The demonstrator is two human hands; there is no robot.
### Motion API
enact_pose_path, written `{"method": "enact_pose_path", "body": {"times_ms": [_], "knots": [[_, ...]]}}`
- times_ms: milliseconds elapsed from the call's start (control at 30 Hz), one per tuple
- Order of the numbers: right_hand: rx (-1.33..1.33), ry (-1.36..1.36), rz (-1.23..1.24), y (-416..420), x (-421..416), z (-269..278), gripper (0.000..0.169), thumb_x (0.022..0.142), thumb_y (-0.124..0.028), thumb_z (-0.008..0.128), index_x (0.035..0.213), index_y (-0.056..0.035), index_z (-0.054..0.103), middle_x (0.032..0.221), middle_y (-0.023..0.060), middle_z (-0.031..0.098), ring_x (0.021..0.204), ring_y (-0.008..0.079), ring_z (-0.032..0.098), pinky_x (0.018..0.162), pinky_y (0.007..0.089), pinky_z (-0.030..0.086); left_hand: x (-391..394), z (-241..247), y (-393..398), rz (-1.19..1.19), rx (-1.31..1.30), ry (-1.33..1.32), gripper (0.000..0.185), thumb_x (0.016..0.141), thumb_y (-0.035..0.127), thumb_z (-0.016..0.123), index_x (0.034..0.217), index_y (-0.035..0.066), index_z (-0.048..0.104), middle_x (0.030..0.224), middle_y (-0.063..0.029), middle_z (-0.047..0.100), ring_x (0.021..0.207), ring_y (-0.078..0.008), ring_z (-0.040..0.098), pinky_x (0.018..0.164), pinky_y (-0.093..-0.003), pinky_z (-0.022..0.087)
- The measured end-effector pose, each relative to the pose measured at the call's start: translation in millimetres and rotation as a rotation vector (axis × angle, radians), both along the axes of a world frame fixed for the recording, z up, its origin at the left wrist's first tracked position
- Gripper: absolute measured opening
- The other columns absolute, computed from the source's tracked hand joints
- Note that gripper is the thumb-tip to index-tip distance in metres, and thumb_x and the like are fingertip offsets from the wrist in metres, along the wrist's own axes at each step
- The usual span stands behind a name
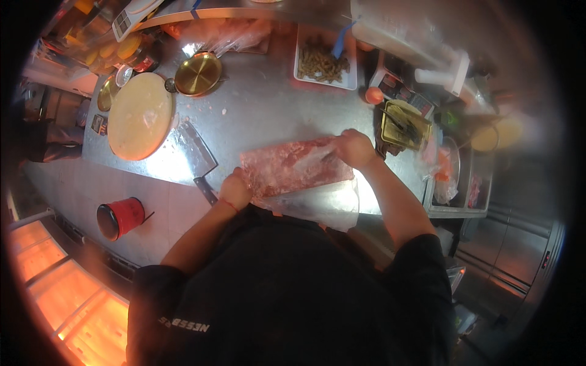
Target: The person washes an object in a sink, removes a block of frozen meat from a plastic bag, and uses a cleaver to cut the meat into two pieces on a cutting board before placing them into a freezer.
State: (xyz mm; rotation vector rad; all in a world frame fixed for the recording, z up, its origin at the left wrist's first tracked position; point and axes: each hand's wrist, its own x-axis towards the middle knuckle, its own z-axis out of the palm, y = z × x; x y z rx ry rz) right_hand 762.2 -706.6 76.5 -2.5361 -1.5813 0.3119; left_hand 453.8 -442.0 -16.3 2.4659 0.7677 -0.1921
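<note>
A slab of raw red meat (293, 167), pale in places, lies across the near part of the steel worktop. My left hand (236, 187), with a red cord at its wrist, grips the meat's left end. At the upper right end my right hand (355, 148) is closed on the meat. A clear plastic bag (320, 203) spreads under and in front of the meat's near edge. To the left of my left hand lies a cleaver (197, 148) with a dark handle, its blade flat on the steel. My fingertips are partly hidden.
A round pale board (141, 116) and a gold-coloured pan lid (198, 74) are at the left. Behind stands a white tray (325, 84) of brown pieces. At the right are a tomato (374, 95), a yellowish tray (405, 126) and steel bins (458, 211). A red container (121, 218) stands below left.
</note>
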Motion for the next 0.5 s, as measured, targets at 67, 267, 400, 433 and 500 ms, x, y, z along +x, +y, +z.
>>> {"method": "enact_pose_path", "body": {"times_ms": [67, 267, 400, 433, 500], "knots": [[0.037, 0.031, 0.03, -18.7, -1.6, 6.9, 0.015, 0.078, -0.019, 0.069, 0.087, -0.0084, 0.074, 0.094, 0.0091, 0.068, 0.096, 0.0309, 0.065, 0.086, 0.0429, 0.056, -1.1, 19.2, -3.1, 0.149, -0.155, -0.003, 0.023, 0.086, 0.021, 0.071, 0.098, 0.001, 0.069, 0.09, -0.0215, 0.071, 0.082, -0.0415, 0.068, 0.073, -0.0486, 0.055], [-0.267, 0.033, -0.047, -44.3, -16.2, 12.7, 0.019, 0.075, -0.011, 0.071, 0.093, -0.007, 0.074, 0.111, 0.0113, 0.07, 0.115, 0.0311, 0.061, 0.095, 0.0424, 0.054, -0.1, 68.6, 12.7, -0.031, -0.419, -0.038, 0.016, 0.085, 0.016, 0.067, 0.093, 0.003, 0.073, 0.085, -0.0218, 0.07, 0.082, -0.0404, 0.07, 0.073, -0.0449, 0.055], [0.008, 0.095, 0.021, -8.3, -65.3, 15.8, 0.064, 0.077, -0.014, 0.077, 0.138, -0.0117, 0.058, 0.133, 0.013, 0.062, 0.13, 0.0341, 0.054, 0.111, 0.0506, 0.038, -2.0, 67.7, 22.2, -0.153, -0.433, -0.035, 0.017, 0.086, 0.021, 0.07, 0.087, 0.004, 0.075, 0.087, -0.0202, 0.071, 0.08, -0.0384, 0.07, 0.073, -0.0433, 0.055], [0.001, 0.032, 0.023, 6.9, -79.1, 18.6, 0.068, 0.077, -0.015, 0.079, 0.141, -0.0125, 0.055, 0.134, 0.0131, 0.061, 0.131, 0.0344, 0.053, 0.112, 0.0511, 0.037, -5.2, 68.3, 23.7, -0.194, -0.425, -0.018, 0.018, 0.086, 0.022, 0.071, 0.087, 0.004, 0.075, 0.088, -0.0199, 0.071, 0.08, -0.0378, 0.07, 0.073, -0.043, 0.055], [0.022, 0.028, 0.032, 28.3, -93.0, 4.7, 0.056, 0.079, -0.015, 0.076, 0.133, -0.0108, 0.062, 0.128, 0.0132, 0.064, 0.127, 0.0338, 0.056, 0.108, 0.0494, 0.041, -8.3, 72.4, 26.2, -0.232, -0.433, 0.011, 0.02, 0.087, 0.023, 0.071, 0.088, 0.004, 0.075, 0.089, -0.0195, 0.072, 0.081, -0.0371, 0.07, 0.073, -0.0422, 0.055]]}}
